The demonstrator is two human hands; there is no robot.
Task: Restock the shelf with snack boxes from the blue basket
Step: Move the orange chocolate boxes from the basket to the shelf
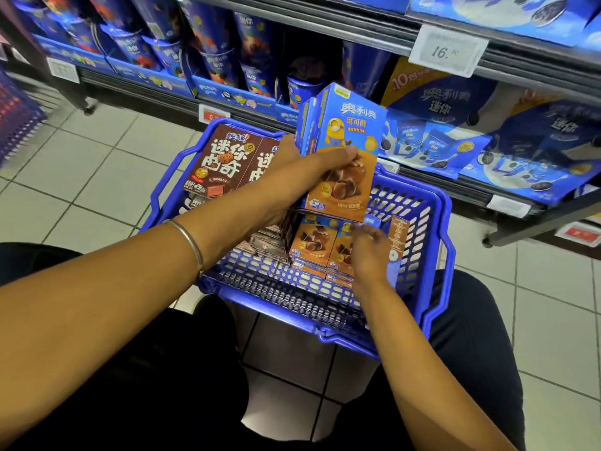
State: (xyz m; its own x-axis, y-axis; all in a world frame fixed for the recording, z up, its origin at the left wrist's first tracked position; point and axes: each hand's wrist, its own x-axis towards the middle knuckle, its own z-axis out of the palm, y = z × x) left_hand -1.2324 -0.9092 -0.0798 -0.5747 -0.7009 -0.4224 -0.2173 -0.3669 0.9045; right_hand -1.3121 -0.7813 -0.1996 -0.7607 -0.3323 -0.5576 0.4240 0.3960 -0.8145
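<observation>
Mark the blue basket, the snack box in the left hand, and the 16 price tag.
blue basket [286, 297], head view, near mesh wall.
blue-and-orange snack box [349, 125], head view, front face.
price tag [448, 52], head view, printed face.

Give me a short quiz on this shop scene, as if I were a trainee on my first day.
1. True or false: the left hand grips blue-and-orange boxes.
2. The upright boxes in the far-left corner of the basket are: A) green B) brown C) white.
3. Fill in: the big price tag on the shelf edge starts with the number ___.

Key: 1 true; 2 B; 3 16.
</observation>
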